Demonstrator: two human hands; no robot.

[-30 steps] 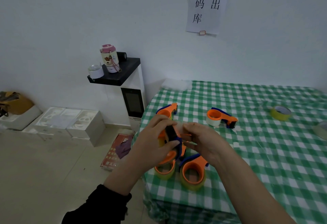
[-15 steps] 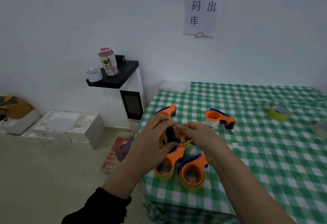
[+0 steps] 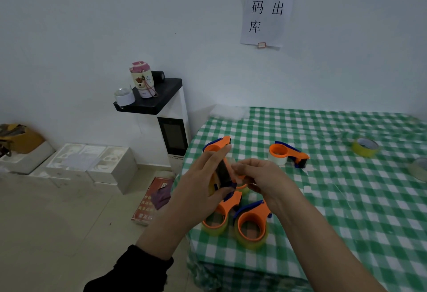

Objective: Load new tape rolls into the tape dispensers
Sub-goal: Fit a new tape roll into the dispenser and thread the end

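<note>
My left hand [image 3: 201, 185] grips an orange and blue tape dispenser [image 3: 225, 172] above the table's left corner, its dark end facing me. My right hand [image 3: 263, 179] pinches at its right side; what it pinches is hidden by the fingers. Below my hands two orange dispensers holding yellowish tape rolls [image 3: 217, 219] [image 3: 251, 224] lie on the green checked tablecloth [image 3: 346, 211]. Another orange dispenser [image 3: 218, 145] lies behind my left hand. A dispenser with a white roll [image 3: 285, 154] lies further right. A loose yellow tape roll [image 3: 366, 147] sits at the far right.
A clear tape roll [image 3: 419, 169] lies at the table's right edge. Left of the table stands a white cabinet [image 3: 172, 127] with a flask and a cup. White foam boxes [image 3: 92, 164] and a red book [image 3: 150, 199] lie on the floor.
Both hands have stayed together on the dispenser, shifting slightly up and away from me. My left fingers now reach higher along it. The camera has tilted a little downward.
</note>
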